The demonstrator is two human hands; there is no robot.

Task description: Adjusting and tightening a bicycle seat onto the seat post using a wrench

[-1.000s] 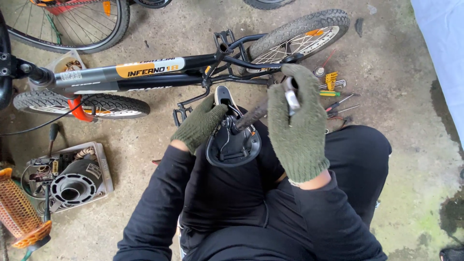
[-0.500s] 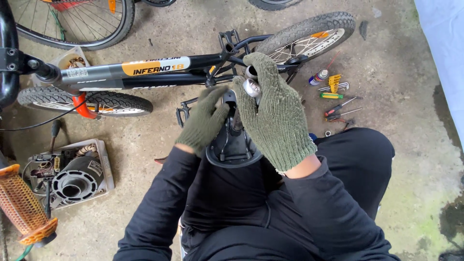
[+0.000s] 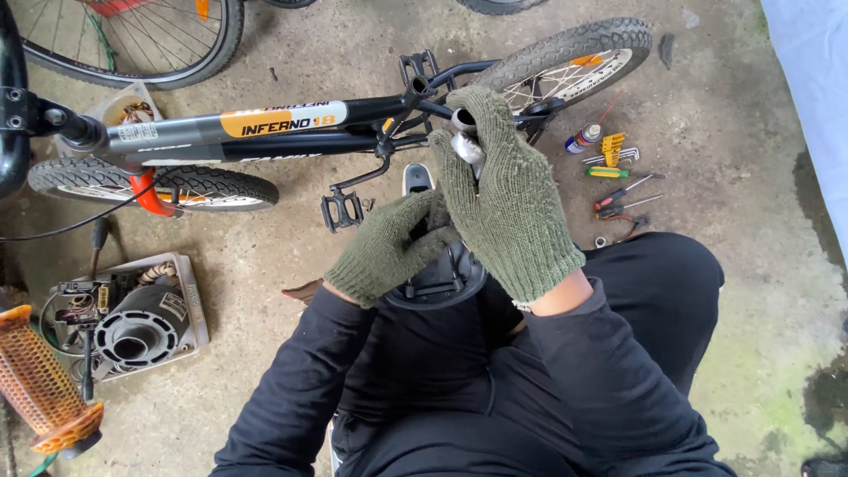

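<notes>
Olive-green knitted glove on the left hand (image 3: pixel 393 247), matching glove on the right hand (image 3: pixel 508 199), long black sleeves (image 3: pixel 601 371), black trousers (image 3: pixel 662 283)

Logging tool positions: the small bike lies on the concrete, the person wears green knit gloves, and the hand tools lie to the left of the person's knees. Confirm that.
One detail is wrong. The head view shows the hand tools lying to the right of the person's knees, beside the rear wheel. The small bike does lie on the concrete, and both hands wear green knit gloves.
</notes>
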